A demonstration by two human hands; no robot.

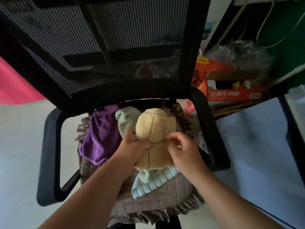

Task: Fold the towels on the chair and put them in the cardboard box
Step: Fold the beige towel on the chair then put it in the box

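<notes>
Yellow towel [156, 128] lies bunched on top of the pile on the chair [49, 146], over a light blue towel [153, 180] and just beside a purple towel [100, 138]. Your left hand [133, 146] is closed around the yellow towel's left edge, fingers curled into the cloth. Your right hand [183, 147] pinches its right edge between thumb and fingertips. A brown quilted seat cover [148, 205] lies under the pile. An open red box [234, 93] stands on the floor, right of the chair.

Head camera looks steeply down, close over the chair [49, 146].
</notes>
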